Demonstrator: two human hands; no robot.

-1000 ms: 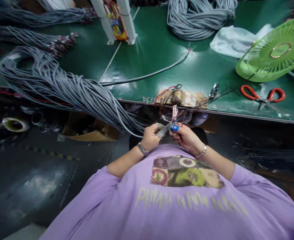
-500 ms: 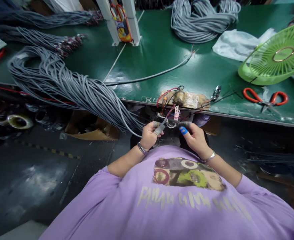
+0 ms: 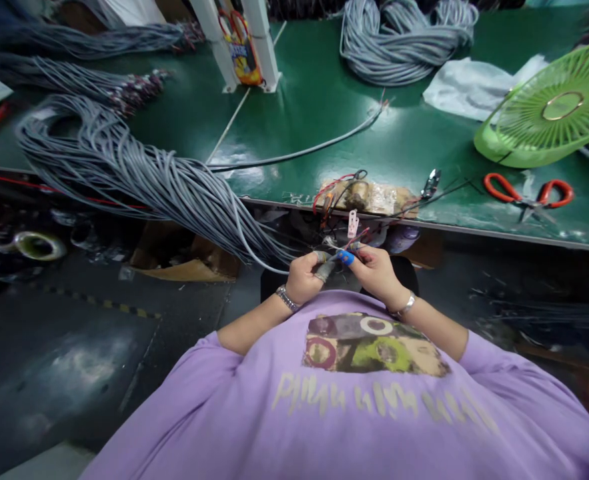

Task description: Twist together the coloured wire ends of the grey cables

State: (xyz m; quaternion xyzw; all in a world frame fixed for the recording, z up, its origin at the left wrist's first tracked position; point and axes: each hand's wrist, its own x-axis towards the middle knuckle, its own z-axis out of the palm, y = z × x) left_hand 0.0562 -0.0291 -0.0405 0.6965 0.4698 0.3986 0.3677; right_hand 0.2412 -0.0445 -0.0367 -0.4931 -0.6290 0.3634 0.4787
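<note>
My left hand (image 3: 306, 277), its thumb and finger wrapped in grey tape, is closed around the end of a grey cable. Close beside it, my right hand (image 3: 374, 269), with blue tape on the thumb, pinches the thin wires (image 3: 360, 235) that come out of that cable end. Both hands are in front of my body, just below the table edge. From the left, a large bundle of grey cables (image 3: 174, 180) hangs over the edge toward my left hand. A pink tag-like clip (image 3: 353, 224) is just beyond the fingers.
On the green table (image 3: 294, 120) are a taped cardboard block (image 3: 374, 197), small cutters (image 3: 431, 185), red-handled scissors (image 3: 529, 197), a green fan (image 3: 554, 107) and a coil of grey cable (image 3: 404, 47). A white post (image 3: 269, 53) stands at the back. Below left is a cardboard box (image 3: 189, 257).
My right hand has moved left, up to my left hand, and its thumb now presses on the wires at the cable end. My left hand has barely moved.
</note>
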